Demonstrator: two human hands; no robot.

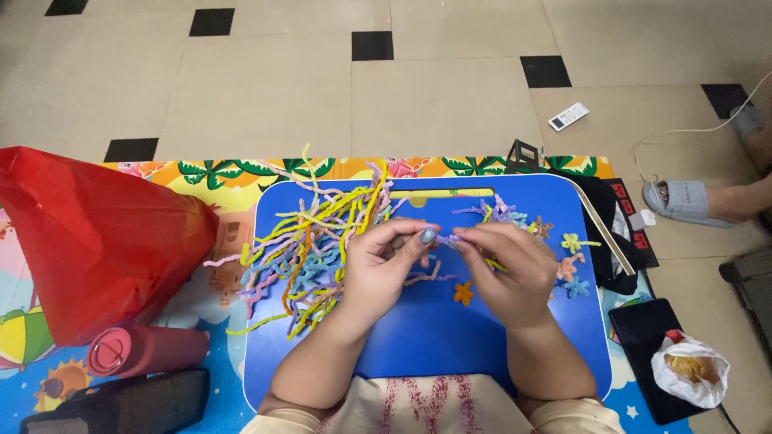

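over a blue lap tray (434, 337) we see both hands meet on one short lilac pipe cleaner (447, 239), which lies roughly level, its long axis running left to right between the two grips. our left hand (384, 261) closes thumb and forefinger on the piece's left end, the painted thumbnail uppermost; our right hand (508, 269) pinches the other end just beside it, fingers curled down over the strand. both hands are clamped on it, almost touching, so neither is nearer than the other; the piece sits in the narrow gap between the fingertips, above the middle of the tray. to the left of the left hand sprawls a loose heap of coloured pipe cleaners (310, 249), well within reach. right of the right hand lie small finished twisted flowers (569, 265), with an orange flower (463, 292) just below the hands. a red plastic bag (88, 233) slumps off the tray's left side.
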